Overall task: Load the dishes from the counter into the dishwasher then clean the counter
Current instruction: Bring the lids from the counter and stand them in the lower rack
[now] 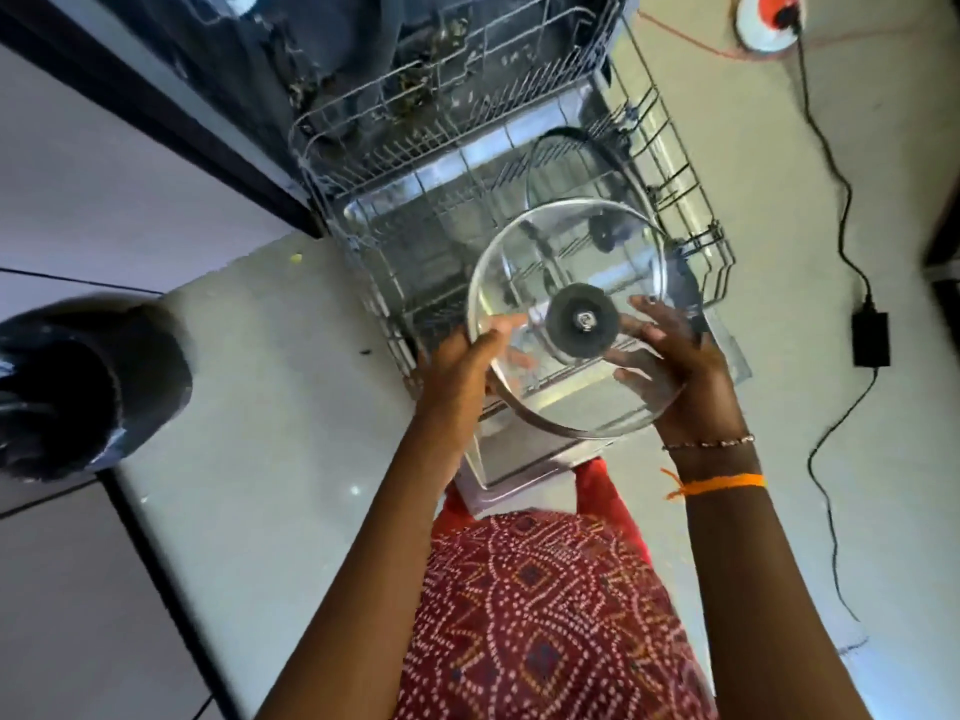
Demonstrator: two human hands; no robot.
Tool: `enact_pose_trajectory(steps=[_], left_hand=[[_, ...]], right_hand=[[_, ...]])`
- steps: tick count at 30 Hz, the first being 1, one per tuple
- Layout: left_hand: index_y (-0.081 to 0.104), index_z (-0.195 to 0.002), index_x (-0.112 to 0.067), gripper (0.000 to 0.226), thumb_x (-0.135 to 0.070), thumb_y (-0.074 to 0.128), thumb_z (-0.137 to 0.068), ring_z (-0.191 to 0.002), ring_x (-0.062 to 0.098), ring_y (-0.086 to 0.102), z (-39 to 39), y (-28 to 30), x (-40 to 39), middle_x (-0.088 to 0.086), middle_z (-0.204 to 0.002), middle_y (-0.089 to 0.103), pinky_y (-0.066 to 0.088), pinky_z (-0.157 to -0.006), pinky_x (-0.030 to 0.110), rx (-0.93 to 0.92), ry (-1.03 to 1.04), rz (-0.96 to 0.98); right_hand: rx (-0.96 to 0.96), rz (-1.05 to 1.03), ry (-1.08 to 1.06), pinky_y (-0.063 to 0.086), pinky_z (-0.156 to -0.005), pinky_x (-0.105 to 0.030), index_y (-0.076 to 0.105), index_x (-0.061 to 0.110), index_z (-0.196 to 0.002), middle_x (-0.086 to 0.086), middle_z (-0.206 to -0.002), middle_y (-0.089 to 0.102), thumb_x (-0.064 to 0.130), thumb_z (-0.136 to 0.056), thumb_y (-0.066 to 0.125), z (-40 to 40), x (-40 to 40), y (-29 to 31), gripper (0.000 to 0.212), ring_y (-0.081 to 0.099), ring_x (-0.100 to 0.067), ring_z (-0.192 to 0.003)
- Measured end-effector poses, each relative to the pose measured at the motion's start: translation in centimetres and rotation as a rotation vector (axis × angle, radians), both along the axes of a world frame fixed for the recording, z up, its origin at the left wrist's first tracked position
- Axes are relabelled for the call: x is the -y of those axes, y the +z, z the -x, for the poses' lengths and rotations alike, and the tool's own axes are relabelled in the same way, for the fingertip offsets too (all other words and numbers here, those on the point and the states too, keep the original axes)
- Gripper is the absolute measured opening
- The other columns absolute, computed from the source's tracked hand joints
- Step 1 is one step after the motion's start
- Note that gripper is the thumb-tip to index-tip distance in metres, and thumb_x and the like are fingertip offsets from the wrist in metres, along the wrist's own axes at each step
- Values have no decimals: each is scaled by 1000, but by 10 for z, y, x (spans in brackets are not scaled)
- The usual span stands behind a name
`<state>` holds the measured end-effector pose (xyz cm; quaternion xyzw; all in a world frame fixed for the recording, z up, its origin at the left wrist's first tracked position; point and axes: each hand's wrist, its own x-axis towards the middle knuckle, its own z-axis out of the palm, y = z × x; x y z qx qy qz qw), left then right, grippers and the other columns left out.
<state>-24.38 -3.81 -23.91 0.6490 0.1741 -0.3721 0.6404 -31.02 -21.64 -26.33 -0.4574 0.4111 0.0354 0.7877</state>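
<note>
Two hands' fingers (647,309) grip glass lid (566,283) rim.

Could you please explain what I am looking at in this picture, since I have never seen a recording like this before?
There is no machine here: a person wears a wide-angle camera on the head, so you look down along their two bare arms. Both hands hold a round glass lid with a metal rim and a dark knob at its centre. The left hand grips its left edge and the right hand grips its right edge, fingers curled round the rim. Below it is the pulled-out lower rack of an open dishwasher, where a second glass lid already stands on edge. At the left sits a dark bin, and a black cable runs across the pale floor at the right.
</note>
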Motion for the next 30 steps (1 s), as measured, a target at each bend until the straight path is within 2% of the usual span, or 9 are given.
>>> enact_pose_trajectory(steps=[3,6,9,15,19,21,23,27,30], left_hand=[[61,-100,-19,27,-21,33,-100,-61,3,61,-10,-7,37,1,-77,63,48,-58,14,-1,-36,-11],[61,-97,-17,25,-14,36,-99,-58,0,57,-15,-15,78,0,-75,61,44,-54,7,31,-18,-110],[62,-105,-12,25,-8,39,-96,-63,6,55,-17,-24,122,1,-78,61,44,-54,6,18,-31,-145],[61,-110,-4,26,-4,40,-95,-65,7,54,-20,-40,195,3,-81,60,43,-52,6,-10,-15,-170],[62,-106,-6,24,-4,42,-94,-67,6,56,-23,-53,214,1,-83,61,43,-53,5,2,36,-221],[62,-102,-11,22,-4,42,-95,-68,4,57,-22,-61,218,0,-84,62,43,-53,5,14,62,-254],[62,-99,-12,22,-3,43,-94,-67,2,58,-22,-68,220,0,-84,63,43,-53,6,32,86,-285],[62,-89,-19,25,-1,45,-93,-62,-1,59,-23,-78,217,-2,-80,63,45,-55,9,48,137,-303],[61,-87,-21,26,-1,46,-92,-64,5,59,-22,-82,216,-2,-78,64,47,-58,11,70,133,-320]], right_hand=[[-13,86,-98,52,-56,-18,59,15,-105,6,-81,73,1,-92,35,-1,52,4,30,68,-13,-61],[-22,171,-155,55,-67,-25,62,18,-105,2,-89,73,2,-90,40,0,107,5,31,68,-17,-67],[-74,251,-121,53,-59,-20,60,18,-105,5,-85,73,-2,-90,35,-3,156,5,36,68,-14,-64],[-150,467,81,54,-59,-22,57,18,-107,2,-91,72,-14,-80,32,-28,218,-14,49,69,-13,-68],[-187,701,239,56,-74,-41,61,16,-108,-13,-99,70,11,-69,47,-60,222,-47,42,69,-29,-81],[-206,882,383,51,-80,-41,63,5,-108,-20,-98,69,17,-73,48,-73,218,-65,40,65,-39,-89],[-236,1004,522,43,-75,-37,60,1,-113,-24,-97,67,19,-78,46,-83,214,-81,41,60,-42,-91],[-319,1083,746,40,-80,-38,49,12,-131,-20,-114,63,13,-89,50,-98,205,-103,42,55,-40,-105],[-334,1081,776,41,-79,-37,48,15,-132,-18,-114,63,20,-92,51,-105,204,-116,41,56,-39,-104]])
